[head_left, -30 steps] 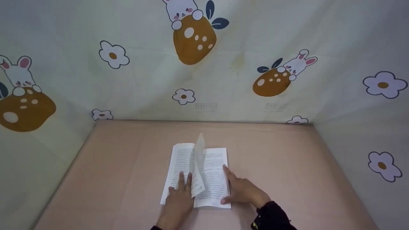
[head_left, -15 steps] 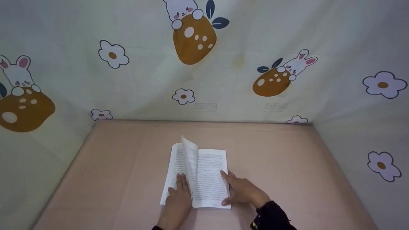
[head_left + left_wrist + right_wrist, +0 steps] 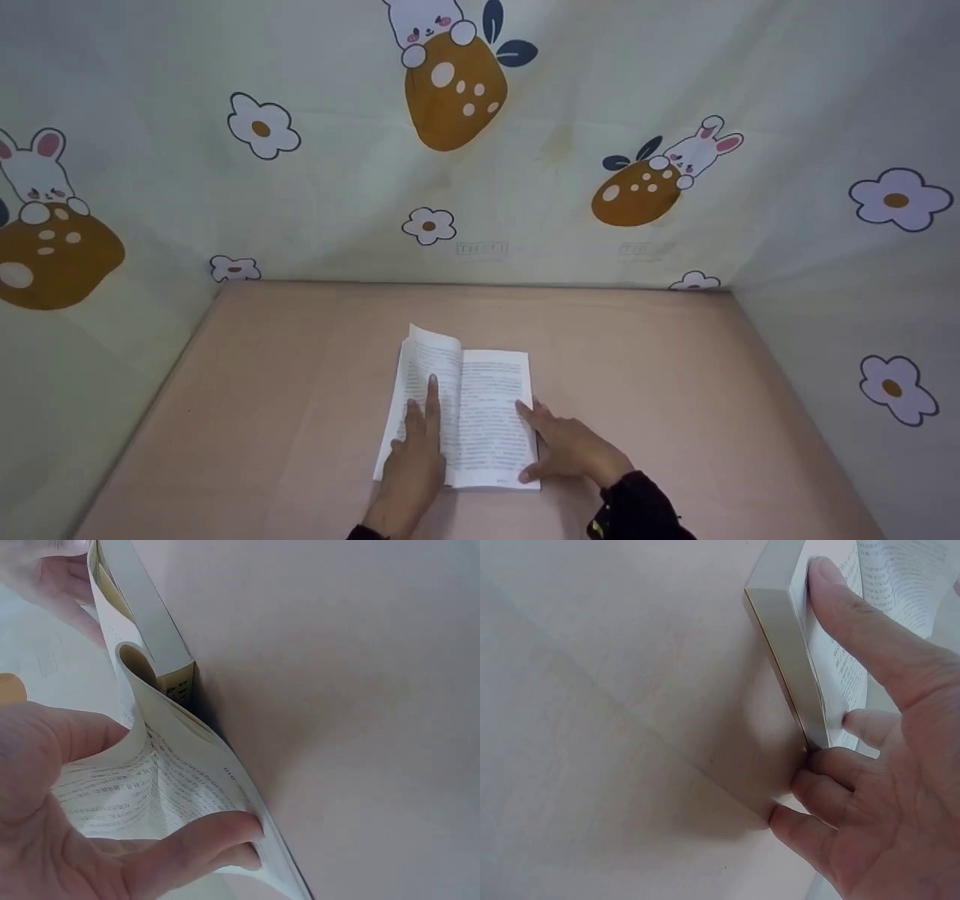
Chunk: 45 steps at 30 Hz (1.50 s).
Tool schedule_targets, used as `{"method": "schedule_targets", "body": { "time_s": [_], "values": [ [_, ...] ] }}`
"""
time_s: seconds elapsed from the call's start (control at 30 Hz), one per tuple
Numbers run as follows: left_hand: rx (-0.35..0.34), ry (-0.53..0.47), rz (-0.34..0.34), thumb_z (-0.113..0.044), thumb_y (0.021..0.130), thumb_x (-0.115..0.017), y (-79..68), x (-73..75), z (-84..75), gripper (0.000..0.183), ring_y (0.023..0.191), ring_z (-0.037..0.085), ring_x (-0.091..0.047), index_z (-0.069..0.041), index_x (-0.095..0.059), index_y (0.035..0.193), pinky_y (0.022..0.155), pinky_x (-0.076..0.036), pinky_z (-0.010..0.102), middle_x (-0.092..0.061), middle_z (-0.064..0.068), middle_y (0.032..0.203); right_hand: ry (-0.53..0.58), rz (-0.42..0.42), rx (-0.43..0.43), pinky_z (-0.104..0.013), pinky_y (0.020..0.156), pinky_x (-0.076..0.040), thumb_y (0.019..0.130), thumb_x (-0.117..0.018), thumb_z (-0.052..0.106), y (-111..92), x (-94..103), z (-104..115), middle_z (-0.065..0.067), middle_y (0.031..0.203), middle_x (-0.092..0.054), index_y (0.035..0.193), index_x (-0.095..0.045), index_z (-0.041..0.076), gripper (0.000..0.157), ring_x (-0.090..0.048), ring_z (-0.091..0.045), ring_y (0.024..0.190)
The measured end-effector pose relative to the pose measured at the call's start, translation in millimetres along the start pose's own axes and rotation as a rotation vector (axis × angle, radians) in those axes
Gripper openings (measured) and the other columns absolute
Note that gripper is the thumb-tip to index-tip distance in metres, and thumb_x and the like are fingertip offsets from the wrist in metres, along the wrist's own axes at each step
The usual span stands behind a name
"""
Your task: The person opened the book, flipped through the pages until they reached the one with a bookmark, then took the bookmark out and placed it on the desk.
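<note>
An open paperback book (image 3: 495, 420) lies on the pink tabletop with printed text on both sides. My left hand (image 3: 412, 457) lies over its left pages, index and middle fingers reaching up the page. There, a leaf (image 3: 435, 356) still stands curled up at its top; in the left wrist view the leaf (image 3: 139, 686) bends in a loop by the spine. My right hand (image 3: 577, 450) holds the right half at its outer edge. In the right wrist view its thumb (image 3: 847, 600) rests on the page, while the lower fingers curl beside the thick page block (image 3: 787, 645).
The pink-covered tabletop (image 3: 285, 390) stretches around the book. Pale cloth walls (image 3: 337, 187) printed with rabbits and flowers enclose it at the back and both sides.
The loose leaf has swung from near upright over to the left and lowered onto the left pages. My left fingers have come from beneath it to on top. The right hand slid slightly down the edge.
</note>
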<state>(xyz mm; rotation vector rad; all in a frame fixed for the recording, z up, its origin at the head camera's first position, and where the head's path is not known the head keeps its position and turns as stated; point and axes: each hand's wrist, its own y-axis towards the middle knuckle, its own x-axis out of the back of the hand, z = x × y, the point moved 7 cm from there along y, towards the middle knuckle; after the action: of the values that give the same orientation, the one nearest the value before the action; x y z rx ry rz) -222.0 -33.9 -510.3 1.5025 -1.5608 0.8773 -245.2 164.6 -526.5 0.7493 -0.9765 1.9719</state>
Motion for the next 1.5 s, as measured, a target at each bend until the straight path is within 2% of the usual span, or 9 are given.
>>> {"method": "schedule_targets", "body": {
  "time_s": [0.27,0.47,0.67,0.8,0.93,1.03,1.17,1.37,1.5],
  "values": [
    [0.066,0.027,-0.031,0.009,0.08,-0.059,-2.3,3.6,15.1,0.049,0.083,0.039,-0.066,0.009,-0.047,0.128,0.062,-0.055,0.039,-0.054,0.035,0.114,0.006,0.014,-0.018,-0.052,0.112,-0.023,0.063,-0.078,0.047,1,-0.8,-2,-0.021,0.153,-0.016,0.148,-0.025,0.015,0.106,-0.021,-0.036,0.14],
    [0.052,0.207,-0.053,-0.003,0.085,-0.061,-4.9,4.0,14.0,0.034,0.084,0.04,-0.065,0.013,-0.057,0.115,0.057,-0.056,0.04,-0.053,0.037,0.116,0.004,0.009,-0.016,-0.052,0.112,-0.023,0.063,-0.08,0.045,2,-0.7,-1,-0.021,0.152,-0.017,0.148,-0.025,0.015,0.105,-0.022,-0.036,0.14],
    [0.058,0.311,-0.059,-0.051,0.085,-0.056,-4.7,1.8,13.8,0.068,0.123,0.05,-0.041,0.012,-0.062,0.108,0.091,-0.047,0.05,-0.045,0.033,0.131,-0.007,0.024,-0.023,-0.052,0.111,-0.024,0.061,-0.08,0.045,2,-2.9,-1,-0.018,0.153,-0.015,0.148,-0.025,0.017,0.106,-0.023,-0.036,0.14],
    [0.0,0.376,-0.056,-0.063,0.078,-0.054,-2.9,-0.6,6.2,0.086,0.13,0.045,-0.036,0.017,-0.058,0.109,0.103,-0.037,0.048,-0.046,0.029,0.132,-0.01,0.024,-0.015,-0.053,0.111,-0.024,0.062,-0.081,0.042,0,0.5,0,-0.018,0.154,-0.014,0.148,-0.025,0.018,0.105,-0.023,-0.036,0.14],
    [-0.001,0.305,-0.048,-0.058,0.078,-0.058,-1.8,-6.2,3.2,0.08,0.102,0.033,-0.054,0.017,-0.054,0.108,0.078,-0.054,0.035,-0.052,0.025,0.11,-0.013,0.032,-0.019,-0.055,0.11,-0.024,0.062,-0.081,0.042,0,-0.1,-1,-0.016,0.154,-0.013,0.148,-0.025,0.018,0.105,-0.023,-0.037,0.139],
    [0.02,0.254,-0.073,-0.055,0.078,-0.062,0.0,-7.5,2.3,0.07,0.08,0.025,-0.052,0.008,-0.05,0.104,0.053,-0.052,0.03,-0.049,0.019,0.094,-0.01,0.035,-0.019,-0.055,0.11,-0.023,0.062,-0.082,0.042,0,-0.7,-1,-0.016,0.155,-0.013,0.148,-0.025,0.018,0.106,-0.023,-0.037,0.139],
    [0.006,0.295,-0.093,-0.059,0.077,-0.063,0.0,-9.7,-1.1,0.073,0.076,0.028,-0.055,0.005,-0.047,0.108,0.05,-0.051,0.031,-0.051,0.023,0.097,-0.01,0.037,-0.022,-0.056,0.111,-0.022,0.061,-0.082,0.041,1,-1.1,-2,-0.015,0.155,-0.012,0.148,-0.024,0.018,0.107,-0.022,-0.036,0.14],
    [-0.073,0.564,-0.131,-0.081,0.069,-0.049,-5.5,-15.3,-9.8,0.106,0.077,0.037,-0.062,0.005,-0.046,0.131,0.049,-0.051,0.027,-0.053,0.033,0.119,-0.018,0.049,0.018,-0.056,0.11,-0.022,0.061,-0.083,0.04,0,-3.3,0,-0.017,0.155,-0.011,0.148,-0.024,0.016,0.108,-0.021,-0.038,0.14],
    [-0.069,0.597,-0.122,-0.087,0.064,-0.044,-5.8,-18.7,-13.8,0.114,0.077,0.038,-0.062,-0.001,-0.04,0.138,0.048,-0.05,0.027,-0.05,0.035,0.123,-0.022,0.056,0.014,-0.055,0.11,-0.024,0.06,-0.083,0.04,0,-3.7,-1,-0.017,0.155,-0.01,0.148,-0.024,0.017,0.108,-0.021,-0.038,0.139]
  ]
}}
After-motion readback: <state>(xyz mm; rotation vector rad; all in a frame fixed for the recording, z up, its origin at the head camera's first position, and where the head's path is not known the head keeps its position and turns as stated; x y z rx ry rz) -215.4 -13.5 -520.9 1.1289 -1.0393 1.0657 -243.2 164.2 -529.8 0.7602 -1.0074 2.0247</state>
